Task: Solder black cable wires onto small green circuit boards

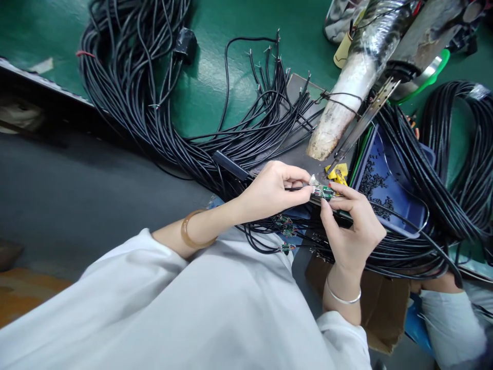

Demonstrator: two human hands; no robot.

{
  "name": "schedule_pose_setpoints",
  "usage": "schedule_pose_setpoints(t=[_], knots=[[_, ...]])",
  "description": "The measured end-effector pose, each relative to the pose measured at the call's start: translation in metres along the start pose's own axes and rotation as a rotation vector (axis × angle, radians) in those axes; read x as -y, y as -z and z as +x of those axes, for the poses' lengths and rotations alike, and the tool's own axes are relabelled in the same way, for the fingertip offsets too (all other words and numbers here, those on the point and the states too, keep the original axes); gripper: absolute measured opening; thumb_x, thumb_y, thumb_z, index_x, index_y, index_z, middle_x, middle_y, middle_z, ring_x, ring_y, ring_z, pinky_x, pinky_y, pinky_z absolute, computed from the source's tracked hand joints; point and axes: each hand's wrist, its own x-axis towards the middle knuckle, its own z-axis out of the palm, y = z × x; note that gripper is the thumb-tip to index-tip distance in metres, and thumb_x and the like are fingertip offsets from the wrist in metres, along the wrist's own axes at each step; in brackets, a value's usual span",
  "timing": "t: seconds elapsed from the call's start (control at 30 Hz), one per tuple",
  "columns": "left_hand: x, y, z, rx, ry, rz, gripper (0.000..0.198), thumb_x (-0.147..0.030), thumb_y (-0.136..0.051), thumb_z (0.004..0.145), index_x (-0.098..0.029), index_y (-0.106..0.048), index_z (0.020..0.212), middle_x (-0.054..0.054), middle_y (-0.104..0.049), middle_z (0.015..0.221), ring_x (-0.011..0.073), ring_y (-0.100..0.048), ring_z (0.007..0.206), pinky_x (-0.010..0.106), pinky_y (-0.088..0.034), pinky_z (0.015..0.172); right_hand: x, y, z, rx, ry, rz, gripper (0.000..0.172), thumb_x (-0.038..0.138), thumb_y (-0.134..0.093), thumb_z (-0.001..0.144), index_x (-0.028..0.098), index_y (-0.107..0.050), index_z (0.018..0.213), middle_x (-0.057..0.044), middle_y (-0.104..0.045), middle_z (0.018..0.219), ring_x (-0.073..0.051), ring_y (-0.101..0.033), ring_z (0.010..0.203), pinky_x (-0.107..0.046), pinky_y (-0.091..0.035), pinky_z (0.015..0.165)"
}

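A small green circuit board (326, 192) with thin wires at its ends is held up between my two hands. My left hand (269, 189) pinches the end of a black cable (293, 189) at the board's left side, with a small whitish piece (314, 180) by the fingertips. At the other side, the fingers of my right hand (352, 218) are closed on the board. Just above it, a soldering iron (364, 119) points down, its tip near a yellow piece (339, 173). More small boards (285, 247) on black cables hang below my hands.
A large bundle of black cables (127, 77) with stripped ends lies on the green table (210, 67). A white duct pipe (339, 113) hangs close above. To the right are a blue tray (414, 221) of small black pieces and a cardboard box (385, 308). Another person's sleeve (450, 324) shows lower right.
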Motion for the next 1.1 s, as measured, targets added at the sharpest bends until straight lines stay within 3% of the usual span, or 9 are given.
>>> schedule_pose_setpoints(t=[0.2,0.63,0.83,1.03,1.1], knots=[[-0.004,0.002,0.005,0.016,0.004,0.112,0.016,-0.019,-0.063,0.080,-0.009,-0.066,0.067,-0.007,-0.027,0.055,0.0047,-0.022,0.053,0.022,-0.016,0.049,-0.004,-0.003,-0.001,0.019,0.047,0.007,0.014,0.010,-0.068,0.087,0.021,-0.061,0.087,-0.003,-0.076,0.104,-0.017,-0.074,0.102,-0.031,-0.060,0.090],[0.001,-0.004,0.014,-0.027,0.045,-0.022,0.017,-0.019,-0.060,0.081,-0.012,-0.059,0.066,-0.006,-0.027,0.058,0.0053,-0.023,0.054,0.023,-0.016,0.051,-0.007,-0.008,0.009,-0.032,0.046,-0.024,0.015,0.012,-0.071,0.087,0.021,-0.059,0.083,-0.003,-0.076,0.101,-0.018,-0.074,0.100,-0.031,-0.060,0.085],[0.000,-0.007,0.018,-0.020,0.053,-0.060,0.015,-0.021,-0.058,0.083,-0.011,-0.063,0.073,-0.006,-0.028,0.058,0.0055,-0.022,0.054,0.024,-0.015,0.050,-0.007,-0.008,0.013,-0.040,0.029,-0.046,0.013,0.016,-0.071,0.088,0.021,-0.061,0.082,-0.003,-0.076,0.101,-0.019,-0.075,0.100,-0.034,-0.061,0.086],[-0.003,-0.011,0.021,-0.068,0.021,-0.059,0.032,-0.020,-0.057,0.083,-0.019,-0.035,0.060,-0.006,-0.024,0.059,0.0051,-0.020,0.055,0.024,-0.016,0.050,-0.005,-0.007,0.018,-0.053,0.023,-0.029,0.015,0.011,-0.074,0.085,0.020,-0.062,0.081,-0.003,-0.076,0.099,-0.019,-0.074,0.102,-0.033,-0.061,0.088],[-0.003,-0.012,0.021,-0.081,0.017,-0.058,0.033,-0.020,-0.056,0.084,-0.019,-0.033,0.060,-0.007,-0.023,0.059,0.0051,-0.020,0.055,0.024,-0.016,0.050,-0.005,-0.007,0.019,-0.059,0.020,-0.025,0.015,0.011,-0.073,0.085,0.020,-0.062,0.081,-0.003,-0.075,0.098,-0.019,-0.074,0.101,-0.033,-0.061,0.088]])
